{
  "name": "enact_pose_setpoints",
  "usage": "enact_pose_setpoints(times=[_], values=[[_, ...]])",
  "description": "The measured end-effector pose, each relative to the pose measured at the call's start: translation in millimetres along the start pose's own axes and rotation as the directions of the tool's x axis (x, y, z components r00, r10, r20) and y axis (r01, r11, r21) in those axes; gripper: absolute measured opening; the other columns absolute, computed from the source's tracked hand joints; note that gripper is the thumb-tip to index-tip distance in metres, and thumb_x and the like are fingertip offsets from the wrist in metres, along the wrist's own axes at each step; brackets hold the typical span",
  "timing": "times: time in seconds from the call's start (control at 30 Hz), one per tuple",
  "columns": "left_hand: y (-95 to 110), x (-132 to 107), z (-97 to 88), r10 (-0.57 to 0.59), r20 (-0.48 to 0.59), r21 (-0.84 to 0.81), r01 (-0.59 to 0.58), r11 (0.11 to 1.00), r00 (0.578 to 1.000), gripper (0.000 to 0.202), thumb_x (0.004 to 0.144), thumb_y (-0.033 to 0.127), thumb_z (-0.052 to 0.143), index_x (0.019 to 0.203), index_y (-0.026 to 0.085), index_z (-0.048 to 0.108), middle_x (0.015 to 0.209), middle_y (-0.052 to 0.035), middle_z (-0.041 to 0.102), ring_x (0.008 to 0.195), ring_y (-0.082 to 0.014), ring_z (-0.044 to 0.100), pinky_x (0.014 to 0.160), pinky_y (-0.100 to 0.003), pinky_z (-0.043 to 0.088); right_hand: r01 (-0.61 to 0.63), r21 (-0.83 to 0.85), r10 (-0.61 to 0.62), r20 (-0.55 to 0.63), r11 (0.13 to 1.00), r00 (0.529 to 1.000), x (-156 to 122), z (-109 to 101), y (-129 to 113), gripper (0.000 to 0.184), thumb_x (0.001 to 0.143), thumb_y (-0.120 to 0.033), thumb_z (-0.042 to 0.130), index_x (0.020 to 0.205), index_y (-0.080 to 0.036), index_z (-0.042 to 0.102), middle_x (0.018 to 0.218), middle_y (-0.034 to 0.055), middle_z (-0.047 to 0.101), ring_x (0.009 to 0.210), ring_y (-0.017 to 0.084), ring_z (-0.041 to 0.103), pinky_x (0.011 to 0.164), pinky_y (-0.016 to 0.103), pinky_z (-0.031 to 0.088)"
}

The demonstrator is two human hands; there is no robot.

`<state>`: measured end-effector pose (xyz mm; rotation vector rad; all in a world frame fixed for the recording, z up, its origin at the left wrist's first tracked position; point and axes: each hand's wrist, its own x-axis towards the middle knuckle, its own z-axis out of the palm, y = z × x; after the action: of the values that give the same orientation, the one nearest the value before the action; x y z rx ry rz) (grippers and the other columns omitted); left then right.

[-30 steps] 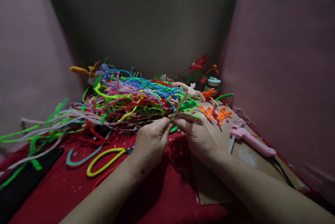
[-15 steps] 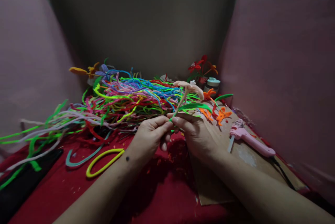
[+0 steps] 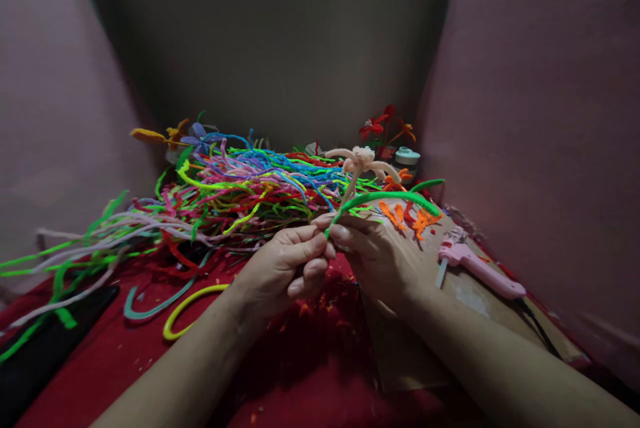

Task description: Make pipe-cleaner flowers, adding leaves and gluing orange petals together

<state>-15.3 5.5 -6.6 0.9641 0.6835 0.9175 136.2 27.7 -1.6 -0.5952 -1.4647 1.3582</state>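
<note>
Both of my hands meet at the middle of the view over a red cloth (image 3: 310, 375). My left hand (image 3: 285, 268) and my right hand (image 3: 373, 251) pinch the stem of a pale pink pipe-cleaner flower (image 3: 361, 160) that stands up from my fingertips. A green pipe cleaner (image 3: 395, 197) arcs to the right from the same pinch point. Fingers of both hands are closed around the stem.
A big tangled heap of coloured pipe cleaners (image 3: 240, 188) lies behind my hands. Orange pipe-cleaner shapes (image 3: 420, 218) and a pink glue gun (image 3: 475, 268) rest on a cardboard sheet (image 3: 400, 355) at right. Finished flowers (image 3: 383, 127) stand at the back. Yellow-handled scissors (image 3: 193, 305) lie at left.
The pink flower has risen and turned more upright. The green pipe cleaner now arcs farther right. My left hand has rotated, its fingers curling under.
</note>
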Motion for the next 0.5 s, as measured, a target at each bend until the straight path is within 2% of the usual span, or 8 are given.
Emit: enact_pose_setpoints(times=[0.1, 0.17, 0.23, 0.3, 0.33, 0.37, 0.43, 0.5], values=[[2.5, 0.5, 3.9, 0.043, -0.066, 0.208, -0.028, 0.978, 0.997, 0.024, 0.085, 0.036, 0.053, 0.073, 0.015, 0.055, 0.046, 0.0076, 0.040, 0.031, -0.0012, 0.024, 0.034, -0.016, 0.017, 0.016, -0.043, -0.018, -0.036, 0.999, 0.999, -1.2, 0.2, 0.3, 0.020, 0.080, -0.019, 0.056, 0.087, -0.023, 0.074, 0.076, 0.0000, 0.070, 0.072, 0.014, 0.060, 0.074, 0.028, 0.049], [1.2, 1.7, 7.9, 0.199, -0.164, 0.471, -0.101, 0.876, 0.966, 0.031, 0.088, 0.038, 0.046, 0.069, 0.016, 0.053, 0.048, 0.0055, 0.044, 0.034, -0.0034, 0.032, 0.037, -0.017, 0.024, -0.029, -0.134, 0.019, -0.074, 0.991, 0.997, -2.5, 2.2, -4.4, 0.022, 0.082, -0.019, 0.053, 0.085, -0.023, 0.075, 0.077, 0.0009, 0.070, 0.072, 0.015, 0.062, 0.070, 0.027, 0.050], [-3.8, 3.1, 9.9, 0.448, -0.179, 0.772, -0.157, 0.616, 0.876, 0.031, 0.089, 0.037, 0.043, 0.068, 0.016, 0.053, 0.054, 0.0027, 0.051, 0.042, -0.0067, 0.044, 0.044, -0.019, 0.033, -0.097, -0.287, 0.057, -0.144, 0.953, 0.988, -3.7, 5.9, -13.9, 0.023, 0.082, -0.016, 0.054, 0.080, -0.024, 0.075, 0.082, 0.0020, 0.072, 0.078, 0.017, 0.063, 0.067, 0.026, 0.050], [-11.1, 4.5, 8.2, 0.621, -0.020, 0.961, -0.157, 0.228, 0.783, 0.019, 0.086, 0.033, 0.049, 0.078, 0.017, 0.056, 0.065, -0.0003, 0.059, 0.057, -0.0116, 0.055, 0.053, -0.022, 0.038, -0.122, -0.393, 0.045, -0.199, 0.912, 0.979, -4.7, 10.4, -24.5, 0.025, 0.081, -0.012, 0.055, 0.077, -0.025, 0.076, 0.083, 0.0013, 0.072, 0.081, 0.018, 0.065, 0.068, 0.026, 0.051], [-14.9, 5.1, 6.1, 0.660, 0.078, 0.990, -0.139, 0.040, 0.747, 0.016, 0.086, 0.031, 0.050, 0.084, 0.017, 0.057, 0.070, -0.0021, 0.062, 0.063, -0.0138, 0.058, 0.056, -0.023, 0.038, -0.142, -0.431, 0.049, -0.220, 0.891, 0.974, -5.1, 12.5, -28.8, 0.024, 0.080, -0.012, 0.056, 0.076, -0.025, 0.076, 0.082, 0.0010, 0.073, 0.081, 0.018, 0.065, 0.069, 0.026, 0.052], [-18.1, 5.7, 3.4, 0.685, 0.143, 0.990, -0.099, -0.104, 0.715, 0.016, 0.087, 0.029, 0.048, 0.085, 0.016, 0.058, 0.069, -0.0024, 0.062, 0.062, -0.0147, 0.059, 0.056, -0.024, 0.037, -0.161, -0.465, 0.054, -0.236, 0.871, 0.970, -5.5, 14.2, -32.2, 0.023, 0.080, -0.013, 0.058, 0.075, -0.025, 0.076, 0.081, 0.0006, 0.073, 0.082, 0.019, 0.066, 0.070, 0.027, 0.052], [-22.4, 6.9, -2.0, 0.695, 0.229, 0.963, -0.053, -0.265, 0.681, 0.017, 0.090, 0.022, 0.043, 0.084, 0.016, 0.058, 0.066, -0.0016, 0.061, 0.058, -0.0137, 0.058, 0.054, -0.025, 0.035, -0.209, -0.523, 0.072, -0.269, 0.826, 0.960, -6.0, 16.3, -35.9, 0.019, 0.079, -0.015, 0.061, 0.074, -0.026, 0.076, 0.079, 0.0002, 0.073, 0.081, 0.019, 0.066, 0.070, 0.028, 0.053], [-23.5, 8.0, -5.9, 0.694, 0.261, 0.949, -0.047, -0.311, 0.671, 0.020, 0.090, 0.018, 0.040, 0.080, 0.017, 0.057, 0.063, -0.0004, 0.059, 0.053, -0.0119, 0.056, 0.053, -0.024, 0.033, -0.245, -0.571, 0.084, -0.293, 0.784, 0.952, -6.4, 17.1, -37.0, 0.017, 0.079, -0.017, 0.063, 0.075, -0.026, 0.076, 0.078, 0.0002, 0.073, 0.079, 0.019, 0.067, 0.069, 0.028, 0.053]])
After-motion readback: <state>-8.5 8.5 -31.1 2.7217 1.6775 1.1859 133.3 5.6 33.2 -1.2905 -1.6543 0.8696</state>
